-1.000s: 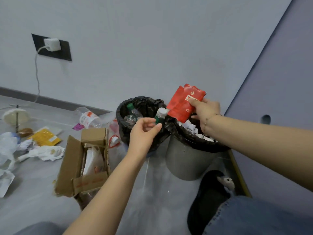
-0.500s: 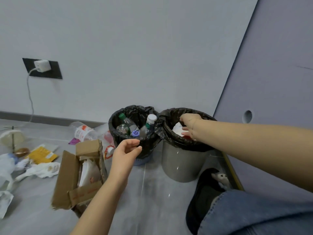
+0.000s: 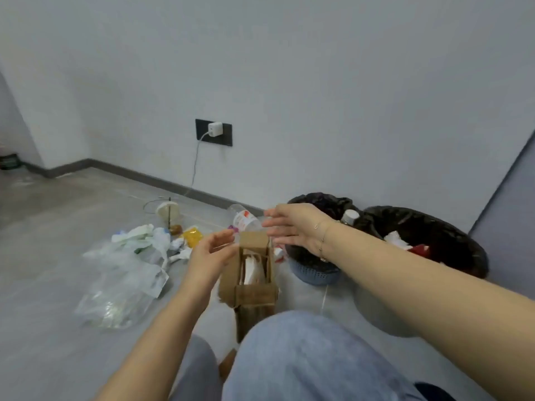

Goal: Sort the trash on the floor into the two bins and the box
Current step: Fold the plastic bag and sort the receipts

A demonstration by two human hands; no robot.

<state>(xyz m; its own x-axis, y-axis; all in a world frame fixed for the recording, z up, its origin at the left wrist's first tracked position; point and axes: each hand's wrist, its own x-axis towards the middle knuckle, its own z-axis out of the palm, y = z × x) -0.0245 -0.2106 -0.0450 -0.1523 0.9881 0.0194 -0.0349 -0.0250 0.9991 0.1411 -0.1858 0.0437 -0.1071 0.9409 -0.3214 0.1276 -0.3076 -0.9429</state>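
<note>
An open cardboard box [image 3: 254, 293] stands on the floor in front of my knee, with white paper inside. My left hand [image 3: 210, 254] hovers beside the box's left flap, fingers relaxed and empty. My right hand [image 3: 292, 227] is stretched out flat above the box's far flap, holding nothing. Two bins lined with black bags stand at the right: a blue basket bin [image 3: 315, 273] with a white-capped bottle [image 3: 349, 217], and a grey bin [image 3: 428, 235] holding white paper and a red packet [image 3: 419, 249]. Loose trash lies left of the box: clear plastic bags [image 3: 121, 282], a yellow packet [image 3: 193, 236], a plastic cup [image 3: 244, 219].
A white charger [image 3: 214, 129] is plugged into a wall socket, its cable running down to the floor. A round white lidded container [image 3: 168, 211] sits near the baseboard. My jeans-clad knee [image 3: 304, 357] fills the lower middle. Bare grey floor stretches to the left.
The red packet left my right hand and lies in the grey bin; the bottle stands in the blue bin. Both hands swung left, empty, toward the box, and my view turned left.
</note>
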